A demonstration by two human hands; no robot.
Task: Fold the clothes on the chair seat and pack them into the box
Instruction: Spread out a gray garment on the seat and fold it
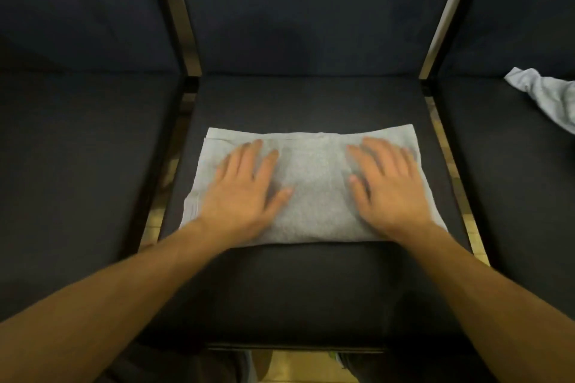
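Dark chair seat (311, 283) — folded grey cloth (314, 196) under flat fingers (258, 149).

No text, label, brand or number can be read anywhere.

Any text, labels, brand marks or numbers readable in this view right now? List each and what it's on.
None readable.
Folded grey garment under the left hand and right hand: plain fabric, no print or tag showing.
Crumpled light garment on the right-hand seat: no visible text.
Dark chair seat: no label or marking in view.
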